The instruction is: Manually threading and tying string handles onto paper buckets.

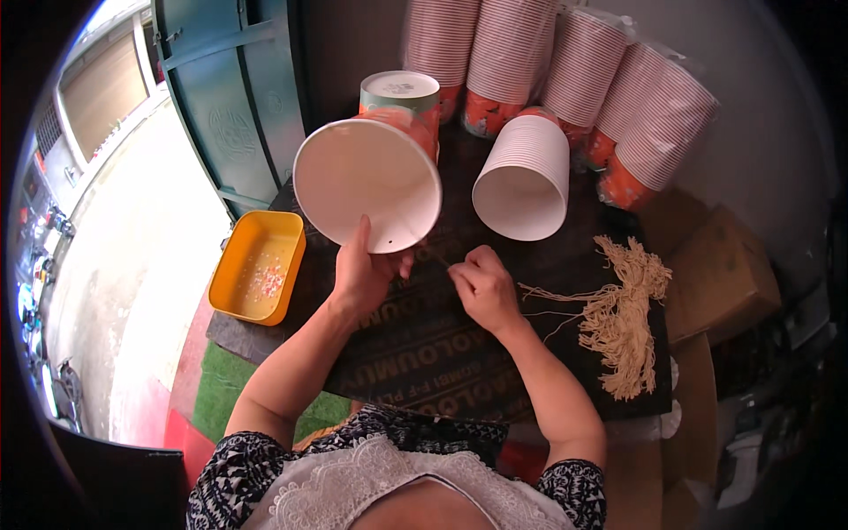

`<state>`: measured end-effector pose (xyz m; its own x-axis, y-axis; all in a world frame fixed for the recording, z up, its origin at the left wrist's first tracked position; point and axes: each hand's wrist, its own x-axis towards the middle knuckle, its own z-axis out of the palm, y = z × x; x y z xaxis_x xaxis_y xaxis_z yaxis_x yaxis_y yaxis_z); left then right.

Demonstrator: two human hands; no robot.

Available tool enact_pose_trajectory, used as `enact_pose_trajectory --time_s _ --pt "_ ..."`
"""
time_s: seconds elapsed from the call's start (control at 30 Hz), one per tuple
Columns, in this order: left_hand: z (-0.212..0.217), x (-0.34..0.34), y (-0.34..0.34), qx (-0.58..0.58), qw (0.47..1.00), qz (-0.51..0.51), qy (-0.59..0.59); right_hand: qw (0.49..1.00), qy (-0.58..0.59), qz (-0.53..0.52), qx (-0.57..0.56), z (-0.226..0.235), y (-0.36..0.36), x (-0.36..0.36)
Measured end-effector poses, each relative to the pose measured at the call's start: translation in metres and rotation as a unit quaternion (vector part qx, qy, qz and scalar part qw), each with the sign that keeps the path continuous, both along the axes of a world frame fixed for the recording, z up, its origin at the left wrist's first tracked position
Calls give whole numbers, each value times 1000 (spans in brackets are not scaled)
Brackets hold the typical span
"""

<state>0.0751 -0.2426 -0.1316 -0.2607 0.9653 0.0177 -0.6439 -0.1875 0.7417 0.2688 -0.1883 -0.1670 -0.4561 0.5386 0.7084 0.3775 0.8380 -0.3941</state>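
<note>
Counts one white-lined paper tub (367, 181) in hand, one upturned orange-and-green tub or stack (402, 99) behind it, one nested stack on its side (526, 181), and five plastic-wrapped stacks (583, 75) along the far edge of the black bench (411, 375). Adds one yellow tray (265, 243) at the left edge, with pale and pink bits inside (too tiny to number), and one beige cord bundle (623, 322) by the right edge, with loose strands trailing leftward.

Grips the paper tub in the left hand (362, 274), above the bench's left half, mouth tilted toward the camera; lays the thumb on the inner wall and curls the other fingers outside, partly hidden. Shows one small dark spot near the lower rim. Pinches narrowly with the right hand (486, 287), just right of the tub, thumb and forefinger together on a thin cord (439, 258), faint at the tips. Bends both elbows, forearms over the near edge.

Beyond the right edge, one cardboard box (724, 283); past the far-left corner, one green metal door (230, 115). Blocks, with the held tub, much of the upturned one's side.
</note>
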Motion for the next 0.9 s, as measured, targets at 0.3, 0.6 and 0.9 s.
enact_pose_trajectory --time_s 0.3,0.6,0.9 --pt "-5 9 -9 -111 993 -4 32 982 83 -79 -147 -13 13 6" --pt "-16 16 -10 -178 976 -4 128 887 388 30 -247 16 22 26" --pt "-32 7 -1 23 987 -153 -36 719 456 294 -434 8 25 26"
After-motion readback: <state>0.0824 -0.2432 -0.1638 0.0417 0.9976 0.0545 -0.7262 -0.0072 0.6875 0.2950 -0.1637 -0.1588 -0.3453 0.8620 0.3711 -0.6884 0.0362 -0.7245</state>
